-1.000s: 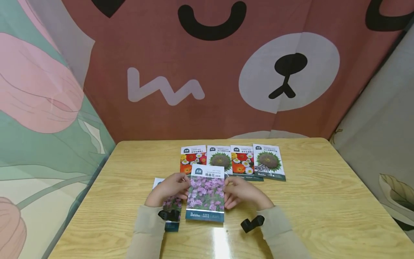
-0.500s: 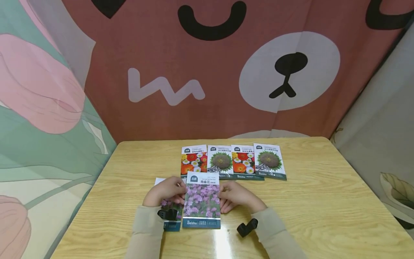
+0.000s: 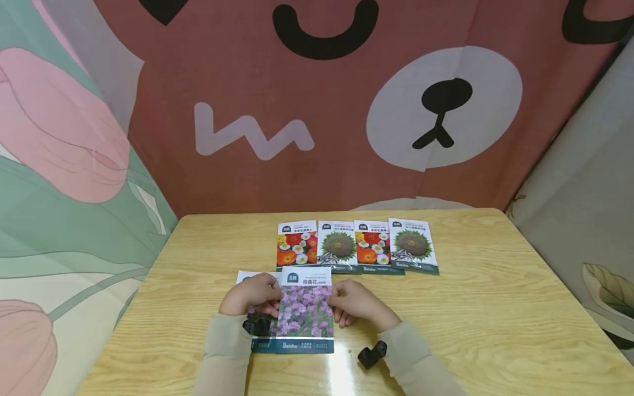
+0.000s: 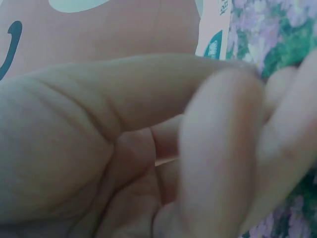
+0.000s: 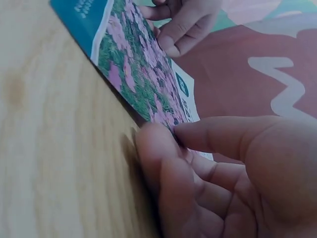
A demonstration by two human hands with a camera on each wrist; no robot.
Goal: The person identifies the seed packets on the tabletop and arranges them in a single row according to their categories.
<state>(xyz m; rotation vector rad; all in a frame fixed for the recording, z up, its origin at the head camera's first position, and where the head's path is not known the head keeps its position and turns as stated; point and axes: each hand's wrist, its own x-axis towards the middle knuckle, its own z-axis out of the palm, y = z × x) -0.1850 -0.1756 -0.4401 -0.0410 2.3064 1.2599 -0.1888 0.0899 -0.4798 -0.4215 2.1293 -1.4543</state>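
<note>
A seed packet with pink-purple flowers [image 3: 305, 311] is held by its two side edges, low over the table. My left hand [image 3: 255, 294] pinches its left edge between thumb and fingers. At the right edge, my right hand [image 3: 360, 303] pinches it too, as the right wrist view shows with thumb and fingertips on the packet [image 5: 143, 74]. Partly covered by the left hand and the held packet, a second purple-flower packet [image 3: 263, 345] lies on the table. In the left wrist view the fingers [image 4: 218, 148] fill most of the picture.
Behind the hands, a row of overlapping packets lies on the wooden table [image 3: 495, 308]: a poppy packet [image 3: 296, 250], a sunflower packet [image 3: 338, 247], another poppy packet [image 3: 372, 250] and another sunflower packet [image 3: 413, 245]. A printed curtain [image 3: 342, 181] hangs behind the table.
Both hands have brought the held packet down and a little left, toward the table's front. It now overlaps the second purple-flower packet, and the poppy and sunflower row is less covered.
</note>
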